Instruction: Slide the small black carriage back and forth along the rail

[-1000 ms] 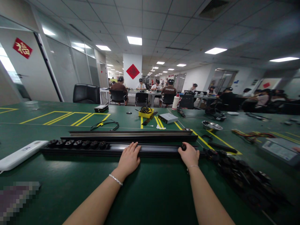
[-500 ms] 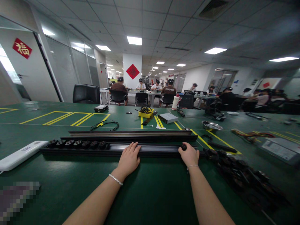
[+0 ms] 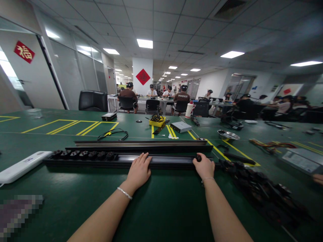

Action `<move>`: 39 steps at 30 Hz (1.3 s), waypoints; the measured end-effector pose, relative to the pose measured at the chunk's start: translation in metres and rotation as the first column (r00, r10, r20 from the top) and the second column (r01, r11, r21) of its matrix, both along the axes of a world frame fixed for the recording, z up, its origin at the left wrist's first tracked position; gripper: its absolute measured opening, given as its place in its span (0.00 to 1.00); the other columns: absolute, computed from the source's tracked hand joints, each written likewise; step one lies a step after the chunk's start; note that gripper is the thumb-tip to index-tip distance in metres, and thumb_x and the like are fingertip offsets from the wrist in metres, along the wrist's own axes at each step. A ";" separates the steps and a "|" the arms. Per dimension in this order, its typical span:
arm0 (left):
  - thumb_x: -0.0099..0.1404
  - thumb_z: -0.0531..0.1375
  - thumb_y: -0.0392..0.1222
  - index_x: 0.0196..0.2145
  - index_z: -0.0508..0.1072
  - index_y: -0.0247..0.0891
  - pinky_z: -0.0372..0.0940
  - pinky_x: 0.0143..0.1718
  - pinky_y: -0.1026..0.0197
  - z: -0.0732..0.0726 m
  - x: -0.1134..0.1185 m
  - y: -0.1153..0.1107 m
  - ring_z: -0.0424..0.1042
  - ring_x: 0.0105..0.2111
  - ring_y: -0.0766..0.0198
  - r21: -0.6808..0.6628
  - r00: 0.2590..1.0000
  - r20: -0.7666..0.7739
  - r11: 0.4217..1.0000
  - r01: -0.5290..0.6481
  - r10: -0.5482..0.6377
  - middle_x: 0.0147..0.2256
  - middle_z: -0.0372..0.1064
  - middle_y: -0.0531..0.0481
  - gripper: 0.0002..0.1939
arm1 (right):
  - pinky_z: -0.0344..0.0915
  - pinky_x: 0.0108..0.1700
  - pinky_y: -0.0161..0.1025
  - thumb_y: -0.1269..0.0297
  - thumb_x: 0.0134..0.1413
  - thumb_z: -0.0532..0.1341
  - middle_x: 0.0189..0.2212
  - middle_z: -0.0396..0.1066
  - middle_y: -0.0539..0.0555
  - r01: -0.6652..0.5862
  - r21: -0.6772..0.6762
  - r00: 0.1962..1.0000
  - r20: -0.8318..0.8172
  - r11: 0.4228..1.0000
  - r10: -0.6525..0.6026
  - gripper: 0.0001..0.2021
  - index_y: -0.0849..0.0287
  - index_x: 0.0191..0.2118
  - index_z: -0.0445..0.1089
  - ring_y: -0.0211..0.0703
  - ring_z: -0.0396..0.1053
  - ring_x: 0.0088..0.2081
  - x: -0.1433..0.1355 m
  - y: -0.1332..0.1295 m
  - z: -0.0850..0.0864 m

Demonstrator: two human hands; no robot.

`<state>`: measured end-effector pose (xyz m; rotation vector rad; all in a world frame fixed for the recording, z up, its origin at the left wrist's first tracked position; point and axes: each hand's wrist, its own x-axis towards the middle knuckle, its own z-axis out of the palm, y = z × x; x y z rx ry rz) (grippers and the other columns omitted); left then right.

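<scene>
A long black power strip housing (image 3: 171, 161) lies across the table in front of me, its shiny channel exposed in the middle. Several black socket modules (image 3: 92, 155) sit in a row in its left part. My left hand (image 3: 138, 170) rests flat over the middle of the housing, fingers stretched out. At the right end, my right hand (image 3: 205, 166) is closed on a small black socket module (image 3: 199, 157) at the channel; its underside is hidden. Directly behind lies another long dark rail (image 3: 141, 144), apart from both hands.
Wired black socket modules (image 3: 262, 188) lie heaped at right, near a metal power supply box (image 3: 301, 159) and another person's hand (image 3: 318, 178). A white power strip (image 3: 26, 166) is at left. Behind are a metal bowl (image 3: 228, 135), a grey box (image 3: 180, 126) and a yellow tray (image 3: 156, 122).
Both hands stay almost still; my right hand has shifted very slightly to the right. Another person's hand has appeared at the right edge.
</scene>
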<state>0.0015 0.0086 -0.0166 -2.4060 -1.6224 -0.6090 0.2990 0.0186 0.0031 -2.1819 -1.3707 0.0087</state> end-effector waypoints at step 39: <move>0.56 0.53 0.38 0.53 0.60 0.43 0.51 0.56 0.53 0.001 0.000 -0.001 0.50 0.58 0.56 0.010 1.000 0.002 1.000 0.002 -0.002 0.58 0.54 0.48 0.25 | 0.36 0.57 0.55 0.60 0.45 0.53 0.46 0.67 0.54 0.034 0.069 0.997 -0.066 0.997 -0.030 0.23 0.55 0.51 0.60 0.49 0.59 0.51 0.005 0.004 -0.007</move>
